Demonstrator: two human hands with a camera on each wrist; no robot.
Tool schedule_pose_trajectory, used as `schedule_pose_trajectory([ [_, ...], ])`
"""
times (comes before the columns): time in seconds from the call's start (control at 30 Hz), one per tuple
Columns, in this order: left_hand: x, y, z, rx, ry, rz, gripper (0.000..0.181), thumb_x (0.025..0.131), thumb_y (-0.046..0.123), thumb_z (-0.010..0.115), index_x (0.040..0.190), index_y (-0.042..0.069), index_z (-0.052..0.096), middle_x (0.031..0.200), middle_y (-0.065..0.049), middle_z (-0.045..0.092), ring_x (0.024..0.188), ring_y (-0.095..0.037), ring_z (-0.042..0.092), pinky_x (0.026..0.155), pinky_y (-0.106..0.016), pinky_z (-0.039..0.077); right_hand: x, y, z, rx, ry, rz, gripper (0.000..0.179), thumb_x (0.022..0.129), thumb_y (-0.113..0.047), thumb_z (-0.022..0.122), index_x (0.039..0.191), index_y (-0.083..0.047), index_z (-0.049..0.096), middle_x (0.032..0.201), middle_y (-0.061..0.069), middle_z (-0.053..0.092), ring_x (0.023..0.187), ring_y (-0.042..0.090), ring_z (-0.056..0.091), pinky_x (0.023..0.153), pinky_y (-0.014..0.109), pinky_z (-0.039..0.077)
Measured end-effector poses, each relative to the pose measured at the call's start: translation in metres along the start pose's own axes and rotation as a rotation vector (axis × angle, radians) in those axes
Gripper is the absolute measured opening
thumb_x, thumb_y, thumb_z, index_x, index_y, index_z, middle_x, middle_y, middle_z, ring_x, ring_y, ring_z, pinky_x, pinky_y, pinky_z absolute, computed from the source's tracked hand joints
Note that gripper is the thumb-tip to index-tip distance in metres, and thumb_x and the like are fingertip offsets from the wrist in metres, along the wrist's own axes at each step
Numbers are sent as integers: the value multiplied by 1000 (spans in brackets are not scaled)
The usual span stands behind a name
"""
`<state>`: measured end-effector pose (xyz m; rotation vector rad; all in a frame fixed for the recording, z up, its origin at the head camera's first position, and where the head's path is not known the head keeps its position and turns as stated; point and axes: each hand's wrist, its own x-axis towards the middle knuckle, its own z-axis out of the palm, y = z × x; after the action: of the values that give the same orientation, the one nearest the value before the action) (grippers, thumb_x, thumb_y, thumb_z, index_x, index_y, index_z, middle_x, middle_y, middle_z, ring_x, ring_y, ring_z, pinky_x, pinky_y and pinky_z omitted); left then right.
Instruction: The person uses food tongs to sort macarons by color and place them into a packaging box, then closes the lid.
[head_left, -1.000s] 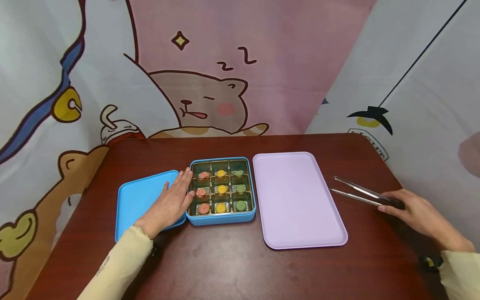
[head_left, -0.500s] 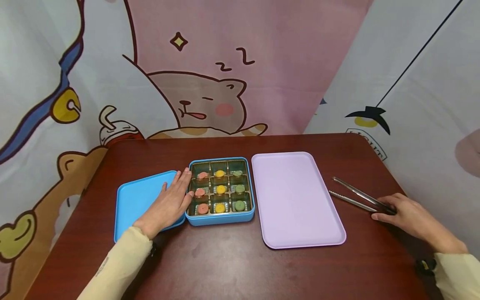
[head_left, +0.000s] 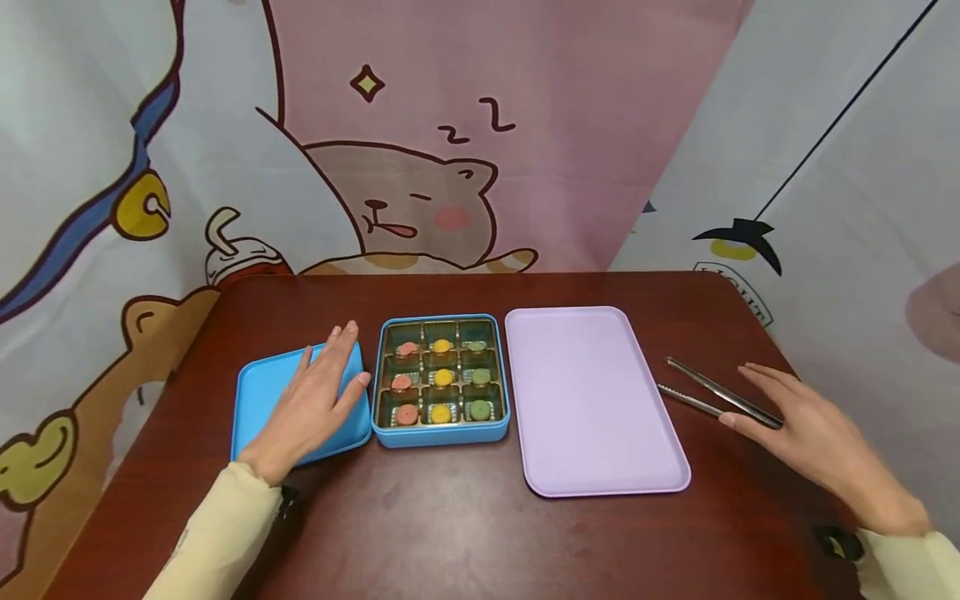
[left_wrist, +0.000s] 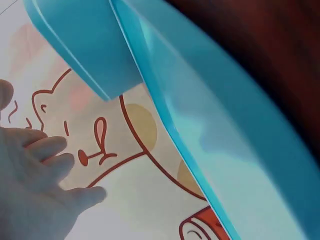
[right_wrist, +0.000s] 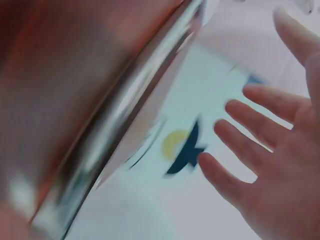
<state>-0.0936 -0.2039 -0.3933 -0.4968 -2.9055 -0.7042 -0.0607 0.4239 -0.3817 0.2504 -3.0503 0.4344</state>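
Note:
In the head view the left hand [head_left: 311,408], its fingers spread, hovers over the flat blue lid [head_left: 258,408] and holds nothing. Just right of it stands a blue box [head_left: 442,437] with a gold divided insert; each compartment has a small round piece, pink [head_left: 407,414], yellow [head_left: 440,413] or green [head_left: 480,409] by column. The right hand [head_left: 817,433] has its fingers extended above the handle end of metal tongs [head_left: 723,393], which lie on the table. In the right wrist view a gap shows between the fingers [right_wrist: 240,145] and the tongs [right_wrist: 120,115].
A lilac tray [head_left: 600,400] with a low rim lies between the box and the tongs. All stand on a dark red-brown table [head_left: 450,533]. A printed cloth [head_left: 570,125] hangs behind the table's back edge.
The right hand has let go of the tongs, which now lie on the table, and its fingers have straightened. The left hand has moved left, away from the box's side.

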Motion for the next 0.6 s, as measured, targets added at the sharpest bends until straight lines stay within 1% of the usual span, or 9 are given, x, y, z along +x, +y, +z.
schedule_pose_trajectory([
  [0.07, -7, -3, -3, 19, 54, 22, 70, 109, 38, 52, 166, 10, 23, 171, -11, 24, 157, -34, 19, 125, -60, 9, 3, -19, 0, 30, 62, -75, 87, 87, -43, 83, 152, 3, 47, 152, 30, 44, 130, 54, 44, 97, 75, 36],
  [0.17, -15, -6, -11, 49, 120, 35, 66, 106, 32, 56, 163, 8, 33, 168, -13, 30, 156, -34, 22, 124, -60, 12, 8, -47, 2, 58, 141, -173, 85, 84, -38, 87, 152, -2, 50, 156, 22, 45, 132, 50, 47, 97, 70, 38],
  [0.23, -20, -9, -16, 72, 150, 31, 65, 105, 31, 57, 161, 7, 37, 167, -14, 32, 156, -35, 23, 123, -61, 14, 14, -63, 5, 68, 164, -228, 86, 81, -38, 88, 151, -2, 52, 158, 19, 45, 135, 47, 47, 97, 68, 40],
  [0.3, -24, -13, -21, 87, 171, 22, 64, 104, 31, 58, 160, 6, 39, 166, -15, 33, 156, -35, 23, 124, -60, 14, 18, -78, 10, 70, 173, -271, 86, 80, -39, 89, 150, -4, 54, 159, 16, 44, 140, 44, 45, 93, 68, 41],
  [0.37, -28, -16, -26, 101, 177, 7, 65, 104, 32, 58, 160, 6, 39, 167, -15, 33, 156, -35, 23, 124, -59, 14, 22, -92, 15, 74, 166, -299, 86, 80, -42, 88, 150, -4, 54, 162, 13, 42, 146, 39, 40, 96, 69, 40],
  [0.47, -33, -23, -31, 115, 169, -25, 67, 104, 34, 58, 161, 6, 36, 167, -16, 30, 157, -36, 20, 125, -58, 10, 28, -111, 22, 70, 151, -337, 87, 82, -45, 86, 151, -5, 53, 165, 11, 38, 152, 35, 33, 101, 70, 37],
  [0.6, -39, -34, -36, 137, 117, -88, 74, 104, 38, 57, 163, 3, 29, 170, -19, 21, 157, -41, 13, 124, -63, 6, 34, -133, 32, 56, 156, -420, 87, 84, -50, 83, 153, -7, 51, 166, 10, 36, 151, 36, 35, 106, 68, 36],
])
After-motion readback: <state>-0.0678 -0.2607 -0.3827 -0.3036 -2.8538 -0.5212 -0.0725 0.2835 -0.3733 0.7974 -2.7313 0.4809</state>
